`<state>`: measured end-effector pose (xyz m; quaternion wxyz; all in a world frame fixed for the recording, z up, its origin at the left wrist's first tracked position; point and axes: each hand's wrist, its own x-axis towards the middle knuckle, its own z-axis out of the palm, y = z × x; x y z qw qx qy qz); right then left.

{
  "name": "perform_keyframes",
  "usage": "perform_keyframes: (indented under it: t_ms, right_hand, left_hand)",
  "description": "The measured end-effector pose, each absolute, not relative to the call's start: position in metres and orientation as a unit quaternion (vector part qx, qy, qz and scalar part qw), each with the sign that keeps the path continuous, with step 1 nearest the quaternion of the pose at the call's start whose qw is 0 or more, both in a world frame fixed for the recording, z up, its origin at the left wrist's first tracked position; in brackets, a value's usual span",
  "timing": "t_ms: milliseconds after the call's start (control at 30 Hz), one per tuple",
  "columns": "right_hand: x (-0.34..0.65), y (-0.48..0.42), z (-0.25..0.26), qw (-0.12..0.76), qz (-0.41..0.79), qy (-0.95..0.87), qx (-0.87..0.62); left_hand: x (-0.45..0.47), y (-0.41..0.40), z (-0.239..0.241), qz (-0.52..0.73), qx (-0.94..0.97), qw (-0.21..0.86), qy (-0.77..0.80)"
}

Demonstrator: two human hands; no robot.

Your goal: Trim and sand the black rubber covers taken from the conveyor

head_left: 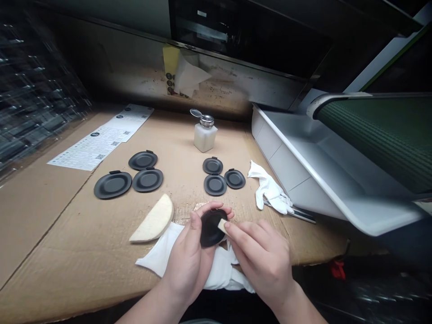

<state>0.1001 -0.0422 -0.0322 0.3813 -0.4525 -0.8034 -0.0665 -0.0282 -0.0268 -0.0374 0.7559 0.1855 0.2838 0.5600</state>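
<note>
Head view: the left grip (191, 256) is closed around a black disc (209, 231); the right grip (265, 256) pinches a small beige pad (222, 226) at the disc's face. White fabric (221, 270) lies beneath both grips, a flip-top dispenser bottle (204, 137) beyond them.

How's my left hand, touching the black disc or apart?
Touching: the head view shows the left hand cradling the black disc, fingers showing behind its far edge.

Left hand (189, 258) and right hand (268, 258) both bare, fingers (243, 238) slender; left forearm (153, 306) and right forearm (299, 306) also bare down to the view's lower edge.
</note>
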Motion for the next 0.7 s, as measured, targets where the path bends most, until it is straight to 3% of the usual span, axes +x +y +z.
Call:
perform_keyframes:
  t_ms: [267,500,700]
  right_hand:
    - [0.084,-0.054,-0.038,0.406,-0.041,-0.793,-0.453]
    - [0.105,-0.036,-0.037,0.338,-0.143,-0.831,-0.417]
    - [0.127,-0.009,-0.023,0.37,-0.157,-0.819,-0.41]
  left_hand:
    - [-0.027,-0.028,-0.036,0.563,0.183,0.736,0.327]
    - [-0.028,-0.025,-0.037,0.551,0.176,0.758,0.303]
    - [-0.03,-0.024,-0.033,0.551,0.117,0.754,0.337]
